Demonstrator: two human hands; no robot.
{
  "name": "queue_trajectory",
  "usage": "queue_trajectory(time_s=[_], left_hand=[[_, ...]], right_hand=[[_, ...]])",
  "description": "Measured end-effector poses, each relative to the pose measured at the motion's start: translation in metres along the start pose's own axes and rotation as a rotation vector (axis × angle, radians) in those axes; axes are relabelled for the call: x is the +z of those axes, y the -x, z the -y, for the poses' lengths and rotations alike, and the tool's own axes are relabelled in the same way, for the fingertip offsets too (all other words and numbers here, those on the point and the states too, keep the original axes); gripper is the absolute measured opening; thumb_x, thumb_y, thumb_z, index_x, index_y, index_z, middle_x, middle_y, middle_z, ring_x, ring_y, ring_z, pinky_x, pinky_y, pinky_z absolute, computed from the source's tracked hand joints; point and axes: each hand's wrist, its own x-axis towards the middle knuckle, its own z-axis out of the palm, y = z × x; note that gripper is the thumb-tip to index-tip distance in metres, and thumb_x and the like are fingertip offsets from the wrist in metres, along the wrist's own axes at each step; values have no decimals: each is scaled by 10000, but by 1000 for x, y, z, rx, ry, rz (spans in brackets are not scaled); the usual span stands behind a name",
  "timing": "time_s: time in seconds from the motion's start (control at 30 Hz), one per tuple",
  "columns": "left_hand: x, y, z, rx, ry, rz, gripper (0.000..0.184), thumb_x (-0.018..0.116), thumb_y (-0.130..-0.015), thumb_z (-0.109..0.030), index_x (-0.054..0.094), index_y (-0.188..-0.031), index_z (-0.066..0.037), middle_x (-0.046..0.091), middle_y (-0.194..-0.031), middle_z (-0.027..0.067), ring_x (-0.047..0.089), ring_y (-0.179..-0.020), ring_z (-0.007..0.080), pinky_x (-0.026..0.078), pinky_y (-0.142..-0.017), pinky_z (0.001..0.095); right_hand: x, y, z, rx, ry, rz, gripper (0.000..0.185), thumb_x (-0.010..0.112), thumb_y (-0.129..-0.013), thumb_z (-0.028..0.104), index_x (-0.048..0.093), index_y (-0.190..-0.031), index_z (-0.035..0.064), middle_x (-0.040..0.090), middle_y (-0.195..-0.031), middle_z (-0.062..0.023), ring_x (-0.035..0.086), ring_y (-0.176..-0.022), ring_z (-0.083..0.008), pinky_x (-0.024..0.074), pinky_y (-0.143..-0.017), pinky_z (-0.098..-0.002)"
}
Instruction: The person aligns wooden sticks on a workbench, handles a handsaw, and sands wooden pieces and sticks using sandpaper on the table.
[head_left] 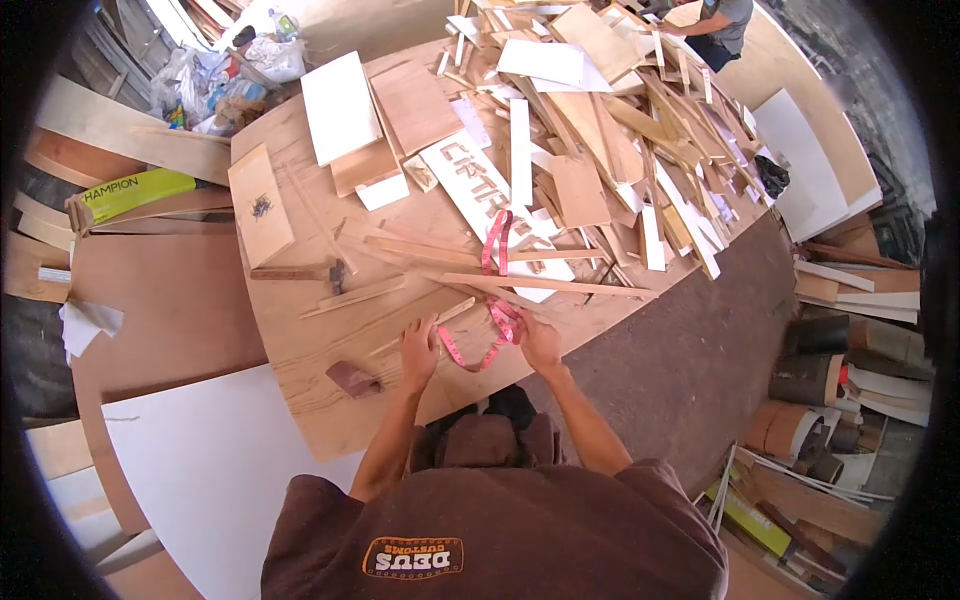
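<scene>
A pink measuring tape (474, 366) hangs in a loop between my two hands, over the near edge of the wooden table. My left hand (420, 352) is closed at the tape's left end, its fingertips pinching it. Bunched tape sits in the fingers of my right hand (541, 344), which is closed on it. Another stretch of red tape (489, 240) lies farther up, across a white board with cut-out letters (462, 168). Thin wood strips (545, 286) lie just beyond my hands. A brown folded piece, perhaps sandpaper (353, 380), rests left of my left hand.
A hammer (338, 278) lies on the table (315, 405) at left, below a board with a small pile of nails (262, 206). Heaped wood offcuts (600, 130) cover the far side. Another person (722, 28) is at the far right. Plastic bags (215, 85) lie far left.
</scene>
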Motion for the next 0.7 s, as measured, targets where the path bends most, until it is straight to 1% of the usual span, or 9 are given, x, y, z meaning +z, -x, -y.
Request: queue_trajectory(time_s=[0.17,0.2,0.33,0.37,0.43,0.47,0.53,0.63,0.7], left_hand=[[-6,-1,-22,112,41,-12,427,573,-868,-17,634,-1281,-103,626,-1060,144,560,-1035,338,401,-944,460],[-5,-2,-24,160,-1,-7,459,573,-848,4,631,-1290,-105,623,-1058,142,558,-1039,336,398,-949,452],[-2,-2,-32,105,108,51,437,575,-848,10,653,-1261,-111,626,-1039,124,560,-1036,325,391,-954,441],[-1,-1,-34,104,122,81,415,573,-857,1,663,-1246,-113,626,-1025,115,562,-1030,318,389,-955,440],[1,-2,-37,106,137,107,394,571,-867,-7,674,-1231,-115,625,-1012,107,563,-1025,311,388,-957,440],[3,-2,-39,136,145,107,374,566,-878,-16,682,-1218,-118,625,-1004,98,564,-1021,305,387,-955,444],[2,-2,-42,170,159,105,354,561,-889,-25,690,-1204,-122,626,-995,90,565,-1016,299,387,-954,448],[-3,-5,-47,165,139,104,337,596,-901,-92,679,-1226,-121,637,-1032,87,570,-1075,294,386,-984,447],[-10,-4,-54,299,51,-11,398,645,-896,-164,634,-1290,-109,651,-1114,87,556,-1156,296,379,-1022,465]], right_hand=[[-4,7,2,73,167,96,248,559,-924,83,585,-1170,99,677,-744,-179,674,-719,-397,519,-634,-500],[-8,7,6,45,96,82,255,575,-920,91,585,-1175,95,680,-764,-176,678,-749,-387,521,-649,-492],[-30,3,30,-15,-235,-6,322,625,-907,113,574,-1224,82,688,-839,-172,674,-840,-363,525,-708,-462],[-36,2,38,-18,-233,-4,322,625,-907,113,574,-1224,82,688,-839,-172,674,-840,-363,525,-708,-462],[-42,-3,49,70,-384,123,295,666,-908,174,615,-1177,66,689,-1005,-163,651,-900,-373,514,-792,-483],[-43,-7,50,69,-381,122,295,666,-908,174,615,-1177,66,689,-1005,-163,651,-900,-373,514,-792,-483],[-43,-14,49,-262,-162,55,218,675,-894,179,680,-1081,67,696,-972,-156,647,-925,-373,507,-813,-485],[-47,-19,50,-197,-118,52,162,664,-903,148,710,-1021,47,710,-895,-156,669,-857,-359,528,-749,-440],[-49,-20,48,-212,-117,59,164,663,-904,143,704,-1028,45,711,-891,-155,672,-843,-349,529,-738,-428]])
